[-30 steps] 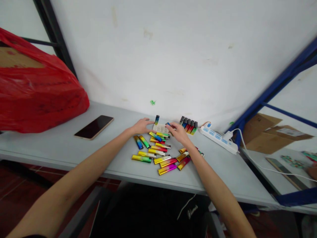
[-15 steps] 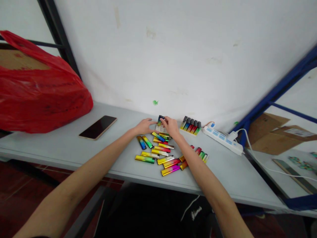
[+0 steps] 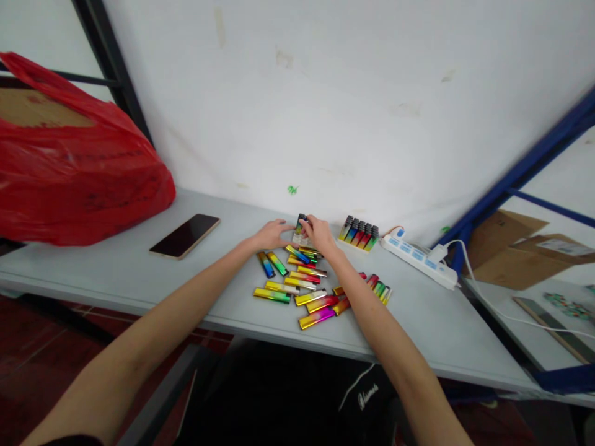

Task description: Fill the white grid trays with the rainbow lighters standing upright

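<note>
Several shiny coloured lighters [image 3: 305,278] lie loose on the grey table, nearer to me than my hands. Behind them is a pale tray [image 3: 301,239] with a few black-topped lighters standing in its far left part. My left hand [image 3: 273,235] is at the tray's left side, fingers apart and touching its edge. Over the tray's right part, my right hand [image 3: 320,234] has its fingers pinched at a lighter [image 3: 300,224]. To the right stands a second tray of lighters [image 3: 358,233], held upright in rows with their black tops up.
A phone [image 3: 185,236] lies on the table [image 3: 116,272] at the left, near a big red bag [image 3: 83,173]. A white power strip [image 3: 421,262] with a cable is at the right. Beyond a blue frame [image 3: 520,161] is cardboard [image 3: 506,251].
My right hand has shifted very slightly at the tray. The nearest magenta and yellow lighter lies slightly further left. My left hand stays at the tray's side.
</note>
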### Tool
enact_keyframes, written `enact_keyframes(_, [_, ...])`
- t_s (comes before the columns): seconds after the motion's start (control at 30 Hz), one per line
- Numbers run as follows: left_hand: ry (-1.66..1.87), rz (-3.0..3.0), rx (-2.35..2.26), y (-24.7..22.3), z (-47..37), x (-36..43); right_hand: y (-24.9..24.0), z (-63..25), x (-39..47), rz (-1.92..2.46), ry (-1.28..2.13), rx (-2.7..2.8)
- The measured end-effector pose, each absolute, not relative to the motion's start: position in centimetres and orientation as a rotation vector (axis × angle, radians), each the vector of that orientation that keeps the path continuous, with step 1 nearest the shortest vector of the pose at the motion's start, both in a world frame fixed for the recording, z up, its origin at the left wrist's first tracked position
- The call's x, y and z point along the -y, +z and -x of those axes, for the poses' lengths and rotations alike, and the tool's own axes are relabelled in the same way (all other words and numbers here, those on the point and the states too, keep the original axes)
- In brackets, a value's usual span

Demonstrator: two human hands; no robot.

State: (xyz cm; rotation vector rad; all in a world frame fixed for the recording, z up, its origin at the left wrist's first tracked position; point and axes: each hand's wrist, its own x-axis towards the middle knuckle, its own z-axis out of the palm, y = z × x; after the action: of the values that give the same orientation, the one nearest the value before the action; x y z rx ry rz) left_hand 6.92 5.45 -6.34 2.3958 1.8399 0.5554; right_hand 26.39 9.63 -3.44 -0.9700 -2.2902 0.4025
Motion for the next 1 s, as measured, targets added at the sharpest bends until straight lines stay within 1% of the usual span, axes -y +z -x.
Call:
enact_keyframes(0.2, [0.525,-2.413,-1.88,-6.3,-7.0,-5.3,-3.2,-26.4,-9.2,0.975,0.348,2.33])
enact_keyframes(0.4, [0.524,-2.428,-1.871,-6.4,-6.9,-5.4,-3.6,-26.6,-9.4,0.972,0.441,2.346])
enact_keyframes(0.5, [0.525,-2.414,-1.881,-6.4,-7.0,-5.4,-3.5,-26.1,-9.7,1.037,0.345,2.398])
enact_keyframes(0.7, [0.521,-2.426,-1.864,-6.3,-6.9,-5.4,-3.3,-25.5,-9.6,1.187,0.018,2.46])
enact_keyframes(0.87, [0.518,-2.422,-1.871,-6.3,-6.9,-5.4,-3.5,-26.5,-9.2,1.185,0.008,2.544])
enact_keyframes(1.0, [0.523,-2.405,-1.864,-6.3,-7.0,-5.4,-2.1,-27.9,-9.2,1.082,0.016,2.543])
